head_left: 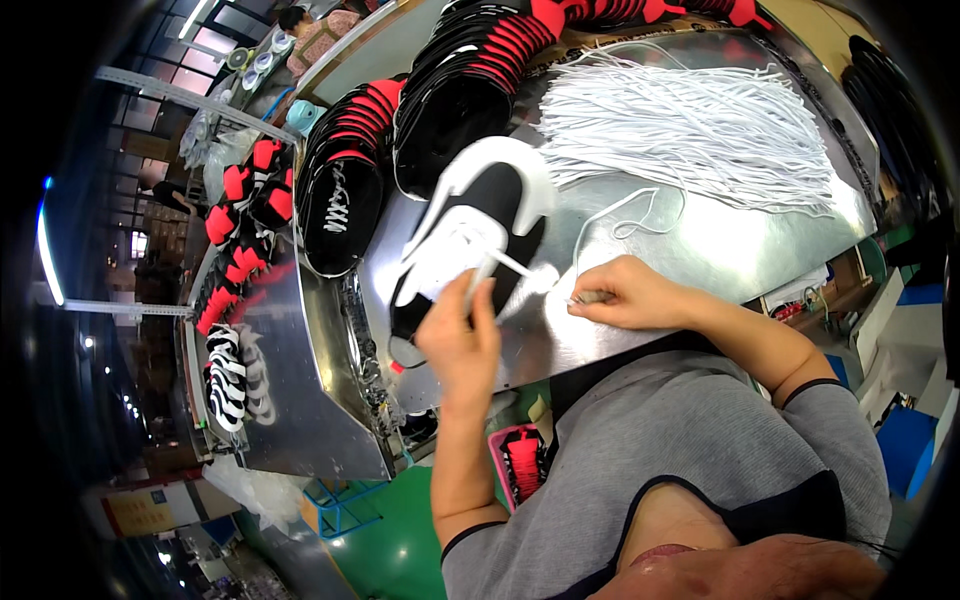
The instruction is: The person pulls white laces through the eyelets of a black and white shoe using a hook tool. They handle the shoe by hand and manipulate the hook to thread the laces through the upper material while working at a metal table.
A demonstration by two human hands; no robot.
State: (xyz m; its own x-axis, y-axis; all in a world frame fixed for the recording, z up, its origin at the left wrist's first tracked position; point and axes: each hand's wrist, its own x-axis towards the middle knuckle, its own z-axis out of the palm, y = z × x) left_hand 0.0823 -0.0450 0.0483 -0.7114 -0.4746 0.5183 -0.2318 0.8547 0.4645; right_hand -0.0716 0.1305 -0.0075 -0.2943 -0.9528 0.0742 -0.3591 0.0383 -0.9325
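A black and white shoe upper [480, 205] lies on the metal table in front of me, partly smeared by motion. My left hand [463, 335] is closed at its near edge, thumb and fingers pinching the white eyelet part. A short white strip sticks out from there to the right. To the right, my right hand [625, 293] is closed in a pinch just above the tabletop. A white shoelace [590, 222] loops down to its fingertips. Something small and greyish shows between those fingers, too small to name.
A thick bundle of white shoelaces [690, 135] lies at the back right of the metal table [720, 250]. Rows of black and red shoe uppers [340, 195] curve along the back left. More red and black pieces [245, 225] and black and white uppers [227, 380] lie on a left-hand surface.
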